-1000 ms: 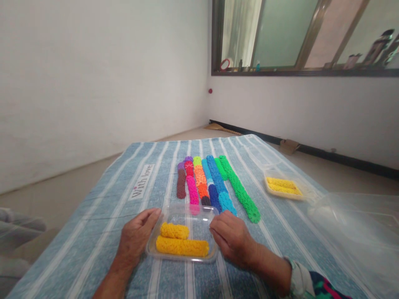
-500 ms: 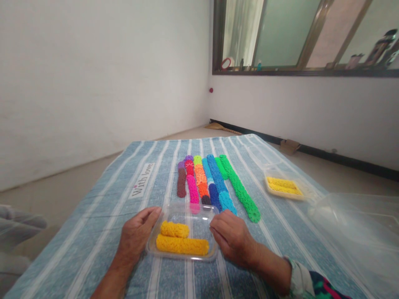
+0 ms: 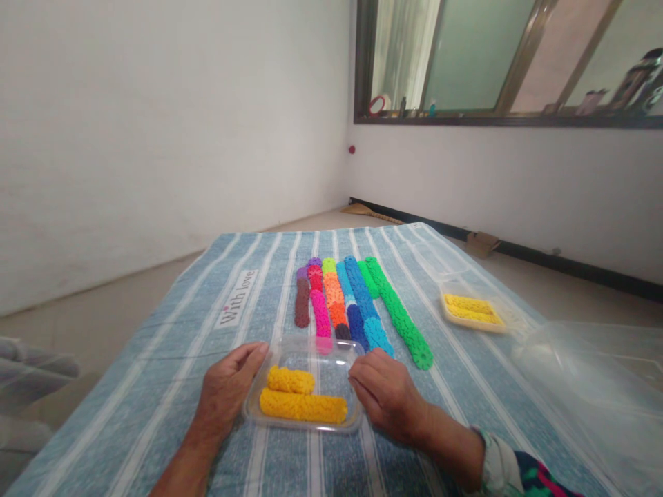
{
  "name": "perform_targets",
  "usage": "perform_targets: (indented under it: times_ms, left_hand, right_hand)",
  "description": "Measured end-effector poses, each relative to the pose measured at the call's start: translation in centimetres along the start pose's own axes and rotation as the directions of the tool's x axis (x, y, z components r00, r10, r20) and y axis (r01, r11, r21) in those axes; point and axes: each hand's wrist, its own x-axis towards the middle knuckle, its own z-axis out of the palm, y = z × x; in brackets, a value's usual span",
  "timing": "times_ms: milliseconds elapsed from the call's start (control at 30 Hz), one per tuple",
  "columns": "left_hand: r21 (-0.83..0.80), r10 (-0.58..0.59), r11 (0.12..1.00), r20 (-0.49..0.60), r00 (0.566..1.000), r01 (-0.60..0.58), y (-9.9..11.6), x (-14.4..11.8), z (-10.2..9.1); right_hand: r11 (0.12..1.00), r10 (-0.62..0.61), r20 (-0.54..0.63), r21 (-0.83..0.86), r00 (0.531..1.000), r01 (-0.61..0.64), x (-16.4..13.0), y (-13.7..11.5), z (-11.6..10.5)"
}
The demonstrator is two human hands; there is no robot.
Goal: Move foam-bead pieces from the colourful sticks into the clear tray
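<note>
A clear plastic container (image 3: 335, 373) rests near the front of the table, in front of me. Two yellow stacks of flower-edged discs lie inside it, a short stack (image 3: 291, 380) behind a longer one (image 3: 303, 405). My left hand (image 3: 225, 390) grips the container's left rim, thumb on top. At the right rim, my right hand (image 3: 388, 395) pinches the edge with curled fingers. Just beyond the container lie rows of the same discs: brown (image 3: 302, 302), pink (image 3: 321, 314), orange (image 3: 333, 290), blue (image 3: 360, 286) and green (image 3: 398, 314). The pink row's near end shows through the clear wall.
Another clear container (image 3: 449, 322) with yellow stacks (image 3: 471, 309) stands on the right. A large clear plastic bag or sheet (image 3: 590, 386) covers the right front edge. A "With love" print (image 3: 238, 300) marks the striped cloth (image 3: 170, 366). Cardboard (image 3: 481, 244) lies on the floor.
</note>
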Motion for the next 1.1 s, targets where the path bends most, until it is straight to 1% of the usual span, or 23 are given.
perform_targets:
  times_ms: [233,367,633,933,1100]
  left_hand:
    - [0.01,-0.017,1.0,0.026,1.0,0.016,-0.5,0.2,0.0]
    - [0.005,-0.024,1.0,0.032,0.999,0.024,-0.4,0.1,0.1]
    - [0.011,-0.032,0.999,0.031,0.999,0.032,-0.3,0.1,0.0]
    - [-0.007,-0.019,1.0,0.007,1.0,0.019,-1.1,0.4,0.1]
    - [-0.003,-0.035,0.999,0.004,0.999,0.035,-1.1,0.4,0.0]
  right_hand:
    - [1.0,0.003,-0.015,0.013,1.0,-0.003,0.2,-0.1,-0.1]
    - [1.0,-0.004,-0.015,0.006,1.0,0.004,0.2,-0.1,-0.2]
    - [1.0,-0.025,0.008,-0.012,1.0,0.025,0.0,-0.1,0.0]
    - [0.999,-0.036,-0.007,0.005,0.999,0.036,0.1,-0.2,0.0]
    - [0.999,-0.043,-0.01,0.005,0.999,0.043,0.1,-0.4,-0.1]
